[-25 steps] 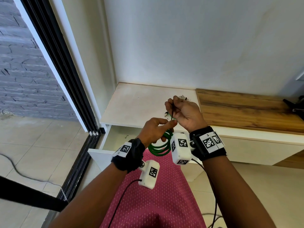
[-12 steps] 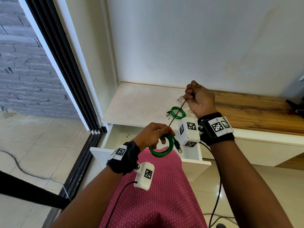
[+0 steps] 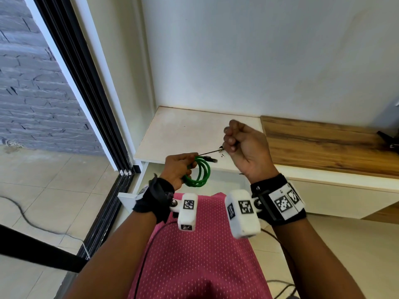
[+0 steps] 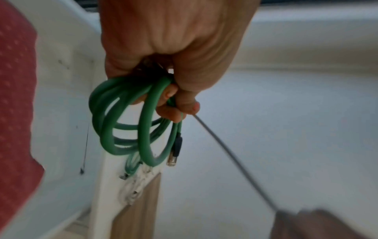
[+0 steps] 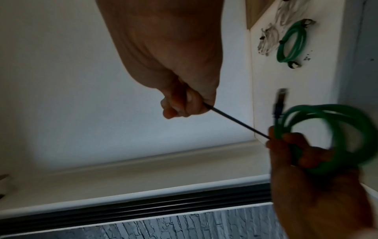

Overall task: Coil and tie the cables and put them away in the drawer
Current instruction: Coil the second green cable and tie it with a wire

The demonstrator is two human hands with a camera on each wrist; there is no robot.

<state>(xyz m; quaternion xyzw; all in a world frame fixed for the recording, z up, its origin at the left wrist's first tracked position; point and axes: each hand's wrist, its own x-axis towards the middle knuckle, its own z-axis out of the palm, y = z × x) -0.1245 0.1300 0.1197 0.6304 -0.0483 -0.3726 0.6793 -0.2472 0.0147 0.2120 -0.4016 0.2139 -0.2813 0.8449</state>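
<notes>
The left hand [image 3: 180, 168] has its fingers curled round one side of a coiled green rubber-sheathed cable [image 3: 199, 174] with a dark plug end, holding the loops bunched above the open white drawer [image 3: 129, 196]. The right hand [image 3: 244, 145] is fisted to the right and a little farther off, pinching the free end of a thin black tie [image 5: 237, 123] that runs taut from the left fingers [image 4: 174, 111] to the right fist. The step in hand looks like cinching the tie round the coil. To do it well, the left grip should stay right at the point where the tie crosses the loops, so none slips out as the pull comes; the right hand should draw straight along the line of the tie, not sideways, until the loops sit snug without kinking. The dangling plug [image 4: 175, 150] is best kept outside the band. On the white surface [image 3: 183, 130] beyond, a second green coil [image 5: 291, 43] lies beside some pale tangled cables [image 5: 269, 38], seemingly waiting. The drawer's inside is mostly hidden by the hands.
</notes>
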